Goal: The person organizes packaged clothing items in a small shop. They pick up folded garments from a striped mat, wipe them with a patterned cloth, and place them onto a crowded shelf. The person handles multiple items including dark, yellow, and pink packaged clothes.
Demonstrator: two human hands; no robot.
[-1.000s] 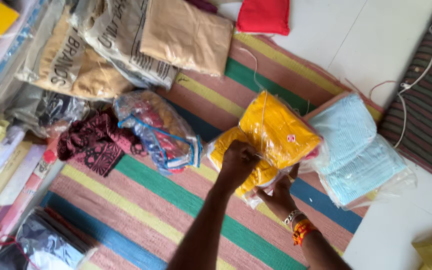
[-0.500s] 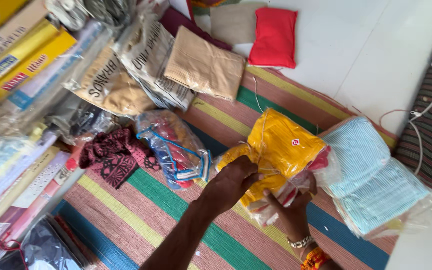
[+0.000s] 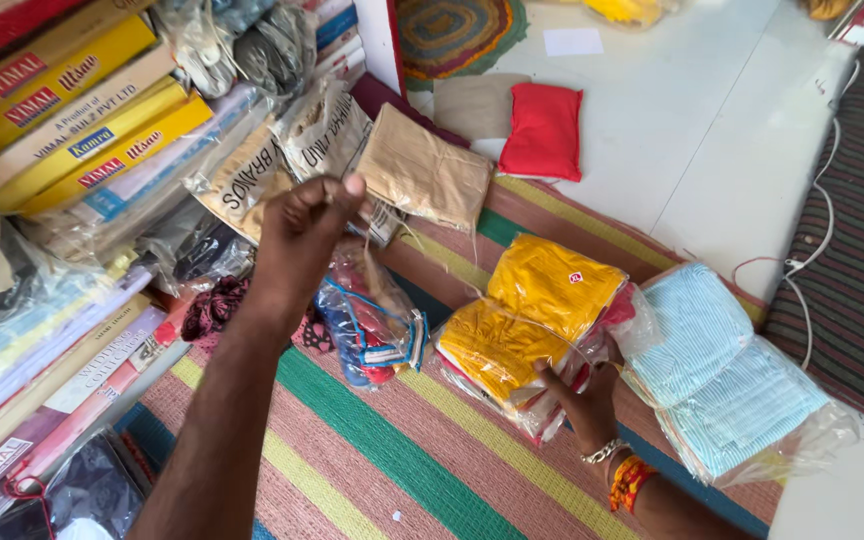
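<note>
Mat centre: I see plastic-wrapped yellow cloth packets (image 3: 537,320) on the striped woven mat (image 3: 392,460).
Right: plastic-wrapped pale blue cloth packets (image 3: 727,375).
Left: stacked flat cardboard boxes (image 3: 72,120).

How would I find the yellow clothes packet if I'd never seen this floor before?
Look at the striped mat on the floor, near its right end. There, beside the pale blue packets, lies the yellow clothes packet in clear plastic, with the right hand touching its lower edge. It is the only bright yellow bundle on the mat.
</note>
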